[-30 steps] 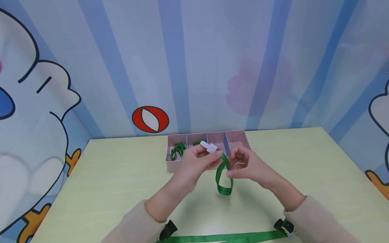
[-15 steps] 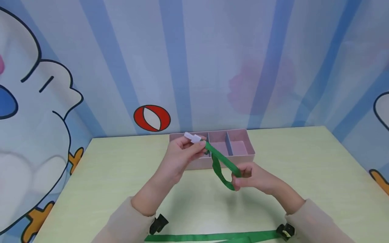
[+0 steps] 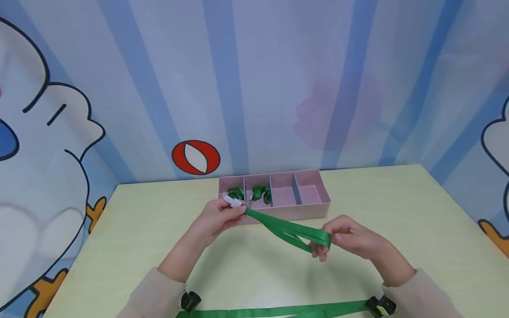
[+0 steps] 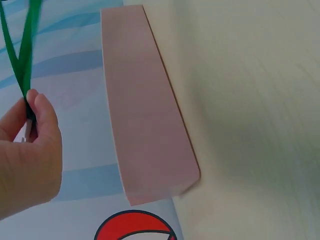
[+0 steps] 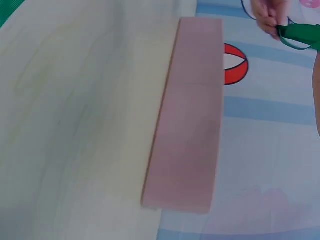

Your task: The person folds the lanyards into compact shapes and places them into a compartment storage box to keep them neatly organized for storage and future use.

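Observation:
A green ribbon lanyard [image 3: 288,229] with a white plastic clip [image 3: 233,201] stretches between the two hands above the table. The left hand [image 3: 214,218] pinches the ribbon just below the clip, in front of the box's left end. Farther right and a little lower, the right hand [image 3: 354,236] holds the folded loop, with the ribbon passing round its fingers. In the left wrist view the left hand [image 4: 32,162] grips the ribbon from which two strands [image 4: 29,50] run upward. The right wrist view catches the ribbon [image 5: 300,34] at the top right; the right hand's fingers are out of sight there.
A pink divided box [image 3: 286,213] stands at the table's back edge. Its two left compartments hold bundled green lanyards [image 3: 261,193]. Another green ribbon [image 3: 270,312] lies along the near side of the table [image 3: 139,247]. A cartoon-printed backdrop [image 3: 274,88] rises behind.
The left hand has moved left and down with the clip. The right hand has moved right, drawing the hanging loop out into a long, nearly straight fold.

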The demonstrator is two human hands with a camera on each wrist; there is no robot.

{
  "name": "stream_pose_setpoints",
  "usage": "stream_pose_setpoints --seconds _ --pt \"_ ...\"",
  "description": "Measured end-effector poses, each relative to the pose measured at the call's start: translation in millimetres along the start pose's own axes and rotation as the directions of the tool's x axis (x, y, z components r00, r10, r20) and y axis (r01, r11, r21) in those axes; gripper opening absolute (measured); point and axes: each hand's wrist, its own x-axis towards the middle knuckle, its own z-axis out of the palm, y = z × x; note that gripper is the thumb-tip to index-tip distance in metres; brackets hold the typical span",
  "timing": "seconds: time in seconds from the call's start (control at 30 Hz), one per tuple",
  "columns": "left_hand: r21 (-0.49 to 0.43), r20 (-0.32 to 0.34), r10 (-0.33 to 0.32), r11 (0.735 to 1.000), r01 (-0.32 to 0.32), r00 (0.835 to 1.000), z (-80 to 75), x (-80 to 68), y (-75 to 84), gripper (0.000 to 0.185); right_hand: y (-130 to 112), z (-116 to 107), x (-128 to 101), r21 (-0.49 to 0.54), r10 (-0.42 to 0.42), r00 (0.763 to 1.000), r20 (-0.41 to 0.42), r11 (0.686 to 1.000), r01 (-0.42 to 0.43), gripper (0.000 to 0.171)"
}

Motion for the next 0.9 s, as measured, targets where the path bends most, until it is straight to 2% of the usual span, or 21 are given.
stream_pose_setpoints --seconds 0.07,0.2,0.3,0.37,0.43,0.5,0.6,0.67,0.73,0.83,0.9 --pt "0.023 0.03 -0.023 0.999 0.022 0.999 0.4 -0.5 -3.2 0.032 -5.7 7.1 6.1 -0.014 -0.055 0.996 0.066 0.998 0.056 0.027" --pt "0.051 0.109 -0.026 0.998 0.021 0.994 2.7 -1.3 -8.7 0.032 -17.3 21.9 21.5 -0.126 -0.118 0.97 0.212 0.981 0.147 0.024" --pt "0.037 0.116 0.002 0.999 -0.006 0.993 5.2 -1.5 -10.7 0.032 -25.1 28.8 25.3 -0.251 -0.109 0.969 0.221 0.954 0.164 0.022" --pt "0.007 0.072 0.019 1.0 -0.02 0.997 6.6 -1.4 -11.3 0.032 -29.5 31.1 22.3 -0.296 -0.086 0.985 0.147 0.947 0.127 0.019" --pt "-0.031 0.015 0.032 0.999 -0.031 0.999 7.2 -1.3 -11.7 0.032 -33.3 32.0 16.8 -0.303 -0.035 0.999 0.03 0.952 0.042 0.02" --pt "-0.066 -0.042 0.037 0.997 -0.039 0.998 7.2 -1.5 -11.6 0.032 -36.4 32.9 11.4 -0.283 0.04 0.994 -0.104 0.957 -0.068 0.024" --pt "-0.124 -0.099 0.037 0.991 -0.049 0.994 7.3 -2.2 -11.5 0.031 -40.1 32.7 4.3 -0.24 0.172 0.944 -0.281 0.94 -0.243 0.027" --pt "-0.16 -0.137 0.044 0.985 -0.066 0.99 7.7 -3.1 -10.7 0.031 -41.2 31.1 1.3 -0.25 0.214 0.909 -0.358 0.916 -0.314 0.026" --pt "-0.187 -0.174 0.056 0.978 -0.089 0.983 8.1 -4.6 -9.2 0.031 -41.3 28.4 -0.9 -0.272 0.222 0.881 -0.419 0.895 -0.355 0.024" --pt "-0.2 -0.219 0.077 0.972 -0.122 0.973 8.5 -7.6 -6.0 0.033 -41.2 24.1 -4.1 -0.329 0.181 0.848 -0.498 0.865 -0.378 0.023" --pt "-0.194 -0.232 0.086 0.972 -0.133 0.969 8.4 -10.2 -3.7 0.034 -41.9 21.4 -6.8 -0.35 0.165 0.813 -0.558 0.841 -0.411 0.022"
